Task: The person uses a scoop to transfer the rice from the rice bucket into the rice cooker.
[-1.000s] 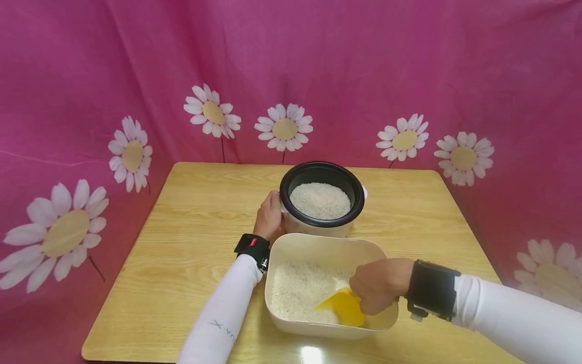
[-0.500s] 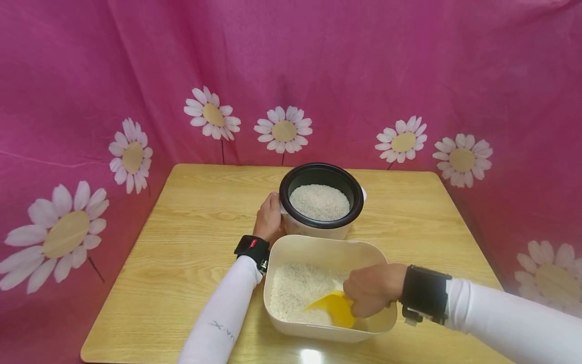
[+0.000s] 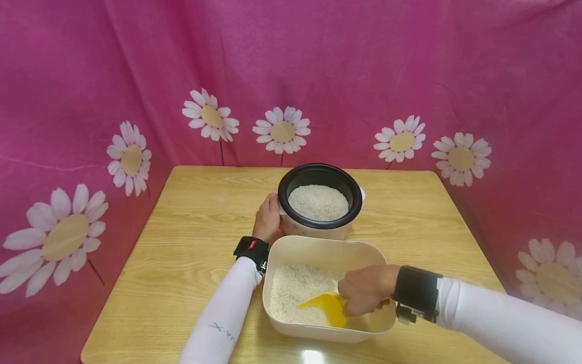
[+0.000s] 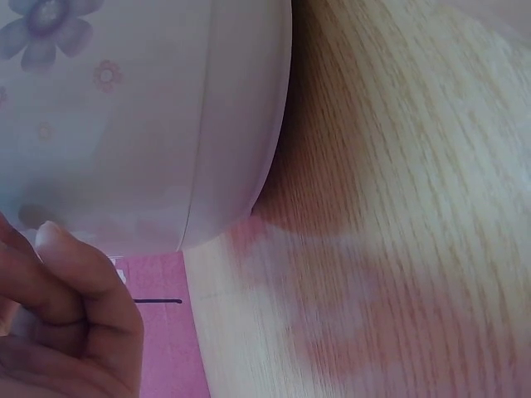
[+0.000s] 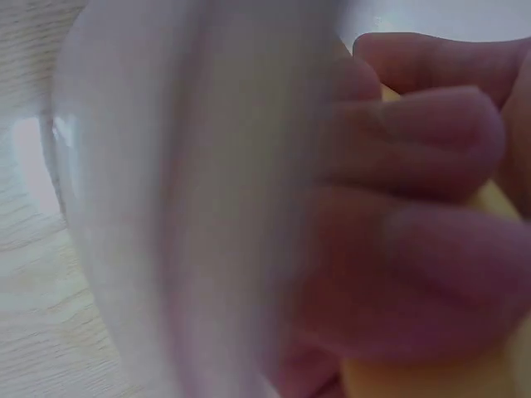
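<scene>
My right hand (image 3: 366, 289) grips a yellow scoop (image 3: 331, 307) inside a cream bin (image 3: 318, 331). The scoop's front edge is down in the white rice (image 3: 295, 288) at the bin's left side. In the right wrist view, curled fingers (image 5: 431, 274) wrap the yellow handle (image 5: 431, 377) behind the blurred bin wall (image 5: 241, 166). Just beyond the bin stands a rice cooker (image 3: 318, 231) without a lid, its black pot partly filled with rice (image 3: 318, 202). My left hand (image 3: 267, 218) holds the cooker at its left handle, fingers curled in the left wrist view; the handle is mostly hidden.
A wooden table (image 3: 195, 237) bears both vessels, with the bin close to its front edge. Pink cloth (image 3: 291, 55) with large daisies hangs behind and on both sides. The cooker's right handle (image 3: 362, 193) sticks out at its side.
My right hand has pushed the scoop leftward through the bin, into the rice. My left hand, the cooker and the bin stay in place.
</scene>
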A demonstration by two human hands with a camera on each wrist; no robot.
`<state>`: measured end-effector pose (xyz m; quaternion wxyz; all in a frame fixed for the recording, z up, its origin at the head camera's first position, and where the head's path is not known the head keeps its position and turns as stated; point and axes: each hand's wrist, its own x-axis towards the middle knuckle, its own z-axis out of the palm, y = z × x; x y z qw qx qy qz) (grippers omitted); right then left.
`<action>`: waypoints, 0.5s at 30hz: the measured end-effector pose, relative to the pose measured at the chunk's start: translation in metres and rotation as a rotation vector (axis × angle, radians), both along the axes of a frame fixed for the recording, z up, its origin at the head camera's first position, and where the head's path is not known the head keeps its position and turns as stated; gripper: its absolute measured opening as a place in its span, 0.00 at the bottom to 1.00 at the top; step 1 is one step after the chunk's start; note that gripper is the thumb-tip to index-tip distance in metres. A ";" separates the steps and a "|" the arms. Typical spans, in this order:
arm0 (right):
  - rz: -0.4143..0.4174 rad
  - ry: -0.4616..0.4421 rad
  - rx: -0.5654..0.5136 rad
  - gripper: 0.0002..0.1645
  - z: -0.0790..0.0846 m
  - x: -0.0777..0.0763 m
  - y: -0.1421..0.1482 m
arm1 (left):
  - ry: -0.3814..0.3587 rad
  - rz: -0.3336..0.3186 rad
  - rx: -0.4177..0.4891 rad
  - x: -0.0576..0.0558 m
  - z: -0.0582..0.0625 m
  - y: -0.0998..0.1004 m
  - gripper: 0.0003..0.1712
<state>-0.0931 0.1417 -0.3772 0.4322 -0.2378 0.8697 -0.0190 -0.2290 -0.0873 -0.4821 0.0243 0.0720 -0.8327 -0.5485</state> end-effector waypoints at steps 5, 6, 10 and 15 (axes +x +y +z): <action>0.007 -0.015 0.012 0.16 0.001 -0.001 -0.006 | 0.021 -0.005 -0.012 0.001 0.000 0.001 0.33; 0.003 -0.021 0.018 0.16 0.001 0.000 -0.006 | 0.029 -0.007 -0.019 0.001 0.000 0.001 0.33; 0.019 -0.012 0.035 0.14 0.003 -0.001 -0.010 | 0.018 -0.020 -0.012 0.002 0.000 0.001 0.33; 0.076 0.026 0.063 0.12 0.007 -0.005 -0.017 | 0.022 -0.020 0.000 0.004 0.000 0.000 0.33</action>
